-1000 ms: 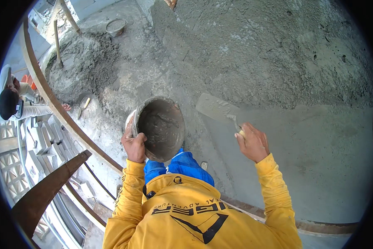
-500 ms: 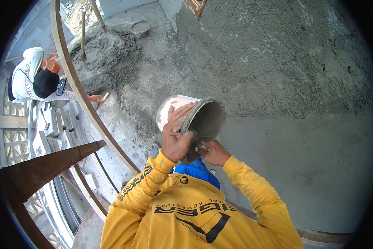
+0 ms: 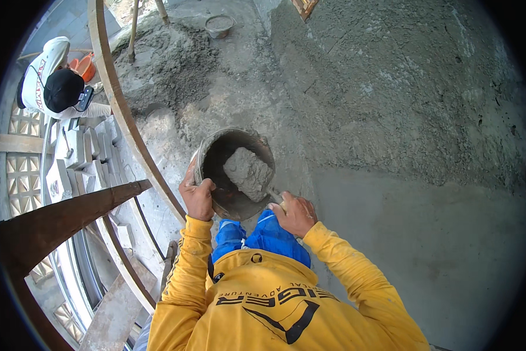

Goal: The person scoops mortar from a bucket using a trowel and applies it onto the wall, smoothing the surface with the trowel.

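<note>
The right hand (image 3: 295, 214), fingers closed round the trowel (image 3: 277, 198), was near-right of the mortar (image 3: 248, 174), the trowel's long axis slanting far-left to it inside the bucket (image 3: 217, 153), whose left rim the left hand (image 3: 197, 198) clasped.

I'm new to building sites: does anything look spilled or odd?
A grey mortar heap lies on the floor at upper left, which could look spilled. Nothing odd shows at the bucket in the left hand or trowel in the right hand.
</note>
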A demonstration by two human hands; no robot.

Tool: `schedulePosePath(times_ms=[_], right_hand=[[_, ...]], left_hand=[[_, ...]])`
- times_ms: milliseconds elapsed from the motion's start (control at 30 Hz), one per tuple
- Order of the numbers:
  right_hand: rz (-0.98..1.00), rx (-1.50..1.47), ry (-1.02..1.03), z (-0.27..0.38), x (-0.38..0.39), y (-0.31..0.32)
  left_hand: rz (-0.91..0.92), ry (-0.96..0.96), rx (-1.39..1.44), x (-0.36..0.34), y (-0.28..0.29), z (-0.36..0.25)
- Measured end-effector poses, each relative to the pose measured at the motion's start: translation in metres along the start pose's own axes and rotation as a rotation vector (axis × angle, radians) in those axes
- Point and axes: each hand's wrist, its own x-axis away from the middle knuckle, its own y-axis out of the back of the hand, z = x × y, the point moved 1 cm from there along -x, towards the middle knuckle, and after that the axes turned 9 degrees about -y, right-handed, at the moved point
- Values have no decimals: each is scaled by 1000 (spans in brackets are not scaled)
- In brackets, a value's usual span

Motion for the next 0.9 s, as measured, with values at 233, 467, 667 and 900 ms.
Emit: schedulePosePath(times_ms=[233,467,667,900], right_hand=[[248,-398,210,-21,-25,-52],[163,-652,-590,-273,-109,7],[-500,-893,-352,-240,38,170],[-470,101,77,-121,28,155]], left_hand=[[-274,85,-180,25,82,16],[-328,141,-583,57,153,52],[-359,135,-390,48,76,24],[-39,133,-62,18,-32,17]])
